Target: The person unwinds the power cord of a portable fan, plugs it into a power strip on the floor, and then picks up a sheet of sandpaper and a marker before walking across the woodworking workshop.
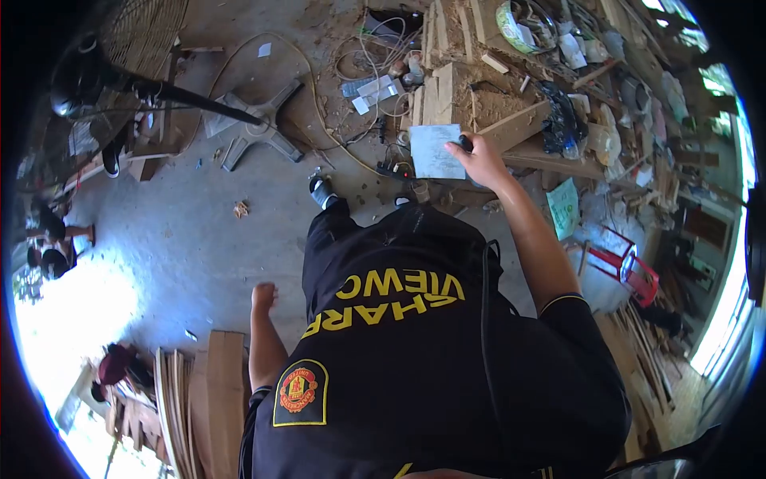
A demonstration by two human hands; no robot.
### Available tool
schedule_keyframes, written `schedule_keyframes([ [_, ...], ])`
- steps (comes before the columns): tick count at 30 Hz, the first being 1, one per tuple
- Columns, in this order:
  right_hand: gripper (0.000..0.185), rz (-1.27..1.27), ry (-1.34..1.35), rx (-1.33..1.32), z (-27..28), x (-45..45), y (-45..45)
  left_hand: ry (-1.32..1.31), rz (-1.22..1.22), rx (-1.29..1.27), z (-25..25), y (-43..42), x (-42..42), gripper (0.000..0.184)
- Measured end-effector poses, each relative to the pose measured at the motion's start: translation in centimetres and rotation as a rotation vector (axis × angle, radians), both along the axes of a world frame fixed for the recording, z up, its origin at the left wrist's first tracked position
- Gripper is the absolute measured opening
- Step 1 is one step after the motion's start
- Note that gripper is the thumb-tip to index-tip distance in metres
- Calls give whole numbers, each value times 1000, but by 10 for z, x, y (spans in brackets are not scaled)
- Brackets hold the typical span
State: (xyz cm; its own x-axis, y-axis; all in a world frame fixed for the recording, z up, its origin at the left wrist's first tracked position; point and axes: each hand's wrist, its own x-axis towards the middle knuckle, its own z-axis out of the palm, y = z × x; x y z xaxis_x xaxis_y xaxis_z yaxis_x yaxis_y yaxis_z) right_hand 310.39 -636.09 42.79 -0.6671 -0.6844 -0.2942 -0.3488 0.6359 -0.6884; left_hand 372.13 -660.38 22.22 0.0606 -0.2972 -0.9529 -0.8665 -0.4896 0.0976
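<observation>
At the upper right, my right hand (pixel 481 162) grips a flat, pale grey sheet (pixel 435 150) with faint marks on it. A small dark object (pixel 465 144) shows at the fingers of that hand; what it is cannot be made out. The sheet is in front of the near edge of a cluttered wooden bench (pixel 550 162). On the other side, my left hand (pixel 264 297) hangs low over the concrete floor, away from any object. Its fingers are loosely curled, and nothing shows in them.
A metal star-shaped stand base (pixel 259 128) and loose cables lie on the floor ahead. Wood scraps and bags cover the bench. A red stool (pixel 638 279) stands at the right. Planks (pixel 223 399) are at the lower left; people (pixel 52 239) are at the far left.
</observation>
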Motion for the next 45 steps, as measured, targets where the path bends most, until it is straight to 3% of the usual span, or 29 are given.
schedule_keyframes([
  [4, 39, -243, 69, 77, -10, -13, 10, -139, 55, 71, 37, -54, 41, 33],
  [8, 39, -476, -87, 103, -19, -6, 59, -66, 61, 26, 16, -121, 33, 35],
  [13, 37, -621, -7, 446, -27, 17, 122, 244, 75, -211, 19, -180, -78, 33],
  [16, 41, -754, -61, 567, -24, 30, 127, 363, -16, -189, 17, -192, -144, 30],
  [17, 41, -764, -63, 565, -26, 32, 125, 365, -26, -188, 20, -192, -161, 30],
  [19, 51, -801, -120, 579, -37, 33, 111, 468, -282, -165, 27, -194, -191, 29],
  [22, 61, -771, -139, 507, -91, 21, 101, 466, -397, -130, 21, -199, -215, 28],
  [26, 62, -719, -276, 392, -144, -19, 63, 270, -548, -31, 12, -221, -226, 31],
  [28, 54, -561, 50, 434, -138, -40, 27, 198, -557, 27, -1, -246, -218, 34],
  [30, 47, -578, -43, 376, -140, -66, 5, 153, -574, 36, 27, -265, -239, 34],
  [32, 34, -623, -291, 407, -123, -92, -19, 110, -579, 48, 41, -285, -274, 34],
  [35, 29, -646, -404, 325, -121, -121, -36, 99, -713, -29, 45, -321, -336, 34],
  [36, 29, -648, -408, 322, -134, -132, -34, 149, -712, -72, 47, -330, -365, 33],
  [38, 27, -581, -127, 376, -168, -139, -16, 238, -816, -166, 36, -349, -424, 32],
  [39, 27, -577, -141, 383, -164, -144, -16, 283, -744, -180, 38, -351, -457, 33],
  [41, 33, -779, -460, 347, -148, -172, -24, 500, -662, -268, 36, -352, -512, 32],
  [43, 34, -819, -475, 344, -138, -188, -32, 579, -815, -354, 71, -348, -581, 29],
  [45, 35, -863, -491, 351, -132, -206, -45, 652, -908, -470, 72, -366, -637, 28],
])
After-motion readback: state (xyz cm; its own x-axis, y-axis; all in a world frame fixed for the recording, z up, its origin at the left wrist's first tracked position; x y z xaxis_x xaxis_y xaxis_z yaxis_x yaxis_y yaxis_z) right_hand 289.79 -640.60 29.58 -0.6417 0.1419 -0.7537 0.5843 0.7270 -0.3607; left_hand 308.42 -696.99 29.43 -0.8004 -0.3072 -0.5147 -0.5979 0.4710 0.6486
